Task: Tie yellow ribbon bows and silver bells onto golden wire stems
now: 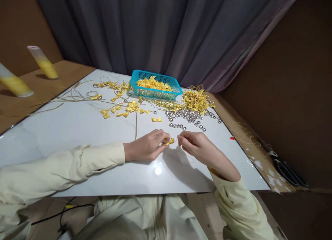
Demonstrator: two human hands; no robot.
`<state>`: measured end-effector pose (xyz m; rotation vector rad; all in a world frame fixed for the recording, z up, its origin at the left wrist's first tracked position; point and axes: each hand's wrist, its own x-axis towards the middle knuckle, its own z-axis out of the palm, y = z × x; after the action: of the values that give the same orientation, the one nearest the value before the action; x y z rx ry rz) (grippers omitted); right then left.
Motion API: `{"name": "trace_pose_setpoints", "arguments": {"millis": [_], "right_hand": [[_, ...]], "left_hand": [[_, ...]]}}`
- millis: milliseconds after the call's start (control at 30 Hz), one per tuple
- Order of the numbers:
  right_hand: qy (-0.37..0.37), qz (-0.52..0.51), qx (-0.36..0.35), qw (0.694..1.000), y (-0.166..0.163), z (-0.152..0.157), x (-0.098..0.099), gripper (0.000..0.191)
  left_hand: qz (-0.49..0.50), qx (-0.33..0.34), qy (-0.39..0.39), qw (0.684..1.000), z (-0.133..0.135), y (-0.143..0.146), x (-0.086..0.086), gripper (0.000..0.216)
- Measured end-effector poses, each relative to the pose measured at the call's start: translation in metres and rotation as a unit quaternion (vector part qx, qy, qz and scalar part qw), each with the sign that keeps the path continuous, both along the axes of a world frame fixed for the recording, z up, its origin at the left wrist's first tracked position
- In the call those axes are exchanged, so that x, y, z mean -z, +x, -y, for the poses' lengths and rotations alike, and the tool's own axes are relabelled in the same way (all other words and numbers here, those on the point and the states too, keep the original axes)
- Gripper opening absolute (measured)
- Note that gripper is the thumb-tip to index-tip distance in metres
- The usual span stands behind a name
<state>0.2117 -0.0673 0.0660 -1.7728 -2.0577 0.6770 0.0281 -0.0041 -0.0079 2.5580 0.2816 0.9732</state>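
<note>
On the white desk (124,179), both hands work close together, in front of the middle of the near edge. The left hand (149,145) has its fingers pressed together at the tips, and they are pinching a small yellow bow (169,141), which points out toward the other hand. The right hand (195,145) is curled, with thumb and forefinger pinching a thin strand (176,141); this strand goes across the short gap to the bow, but I cannot tell if it is thread or wire. Near the middle of the far edge stands a blue basket (157,94), and inside it there are many loose bows (154,83). Just beside it, near the far right corner, lies a heap of bows with golden wires (197,100). In front of this heap are scattered silver beads (190,116), some of them almost at the right edge. One single bow (156,119) lies to the left of the beads, and more bows are spread toward the far left corner, among golden stems (77,100) which pass over the left edge. A red scrap (232,138) lies near the right edge, and outside this edge are black scissors (287,171).
</note>
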Motion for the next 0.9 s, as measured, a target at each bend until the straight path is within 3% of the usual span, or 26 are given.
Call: {"name": "trace_pose_setpoints", "arguments": {"millis": [467,900], "right_hand": [[0.048,0.049,-0.035,0.997,-0.007,-0.005,0.007,0.026],[0.008,0.168,-0.063,0.984,-0.017,-0.015,-0.007,0.021]], "left_hand": [[0.01,0.007,0.007,1.0,-0.001,0.001,0.001,0.01],[-0.001,0.017,-0.001,1.0,-0.002,0.0,-0.001,0.019]]}}
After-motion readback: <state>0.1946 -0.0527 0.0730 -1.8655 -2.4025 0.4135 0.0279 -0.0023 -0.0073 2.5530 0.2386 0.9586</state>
